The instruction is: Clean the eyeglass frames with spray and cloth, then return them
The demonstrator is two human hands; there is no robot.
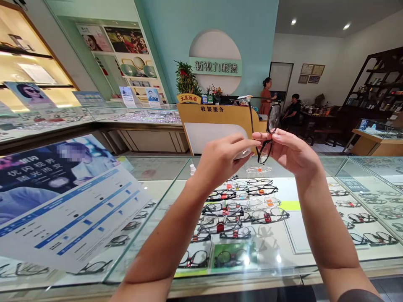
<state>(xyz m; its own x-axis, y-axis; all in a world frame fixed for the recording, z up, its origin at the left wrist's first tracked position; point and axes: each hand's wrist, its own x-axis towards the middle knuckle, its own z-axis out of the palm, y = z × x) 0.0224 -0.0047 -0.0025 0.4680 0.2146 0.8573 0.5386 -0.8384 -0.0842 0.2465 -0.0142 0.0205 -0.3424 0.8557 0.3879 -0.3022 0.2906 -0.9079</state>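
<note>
A pair of dark-framed eyeglasses point(265, 152) is held up above the glass counter, turned on its side, with one lens above the other. My right hand point(294, 153) is closed on the frame near the middle, thumb and fingers pinching it. One temple arm stretches up and to the left from the frame. Beside it, my left hand point(225, 157) is closed, its fingertips close to the lower lens and the other temple. Something small and white point(243, 154) shows between its thumb and fingers; what it is, I cannot make out.
Below my hands, a glass display case point(176, 201) contains rows of eyeglasses point(220, 226). A printed leaflet point(78, 209) stands at left on the glass. Beyond are a yellow cashier desk point(185, 121), a standing person point(266, 100) and a seated person point(294, 111).
</note>
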